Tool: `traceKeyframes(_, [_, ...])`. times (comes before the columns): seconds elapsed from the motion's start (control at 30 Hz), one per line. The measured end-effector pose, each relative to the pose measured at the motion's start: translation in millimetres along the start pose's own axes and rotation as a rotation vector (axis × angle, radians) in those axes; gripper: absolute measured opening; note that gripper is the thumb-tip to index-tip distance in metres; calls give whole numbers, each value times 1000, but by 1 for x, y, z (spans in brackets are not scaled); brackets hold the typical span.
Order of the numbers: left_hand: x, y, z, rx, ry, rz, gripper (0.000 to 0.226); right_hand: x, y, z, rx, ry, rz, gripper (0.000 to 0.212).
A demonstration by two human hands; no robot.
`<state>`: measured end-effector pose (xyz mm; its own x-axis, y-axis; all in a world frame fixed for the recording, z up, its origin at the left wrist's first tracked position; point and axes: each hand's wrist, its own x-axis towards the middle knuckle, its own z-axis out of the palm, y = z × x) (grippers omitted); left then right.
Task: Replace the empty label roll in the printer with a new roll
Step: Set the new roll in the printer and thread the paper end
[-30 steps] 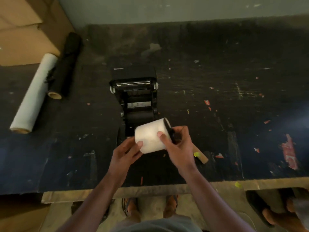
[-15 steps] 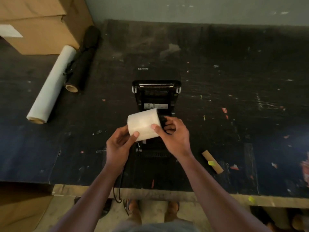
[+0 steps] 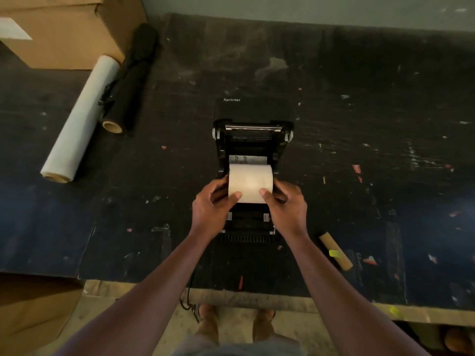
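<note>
On the dark worktable, near its front edge, the black Xprinter label printer is seen with its lid thrown open to the back. Half a second before, the new label roll was held tilted and a little left of the printer bay; now it is turned level, with its axis across the printer, and it is brought down between the two side walls of the bay. It is judged from this that the task is at the seating step: the old roll is already out, and the new one is being lowered onto its holders, but the paper is not yet fed forward and the lid is not yet closed.

The roll is held from both ends. The left hand is closed on its left end, with the thumb laid on the front of the paper; the right hand is closed on its right end in the same way.

The brown cardboard core, probably the empty one, is left on the table well to the right of the printer.

Several things cannot be made out. The ends of the roll and the holders are covered by the fingers, so it cannot be told if the roll is already seated or only hanging above. The bay below the roll is hidden, and the light is weak
</note>
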<state>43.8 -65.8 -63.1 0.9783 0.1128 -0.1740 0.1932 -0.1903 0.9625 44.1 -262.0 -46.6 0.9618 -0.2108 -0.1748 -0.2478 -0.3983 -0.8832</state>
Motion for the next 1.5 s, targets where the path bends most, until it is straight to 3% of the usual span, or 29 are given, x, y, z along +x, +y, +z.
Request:
traceKeyframes(0.43, [3, -5, 7, 157, 60, 52, 52, 4, 7, 12, -38, 53, -2, 48])
traceKeyframes(1.5, [14, 1, 1, 251, 49, 2, 53, 11, 10, 24, -55, 90, 1, 51])
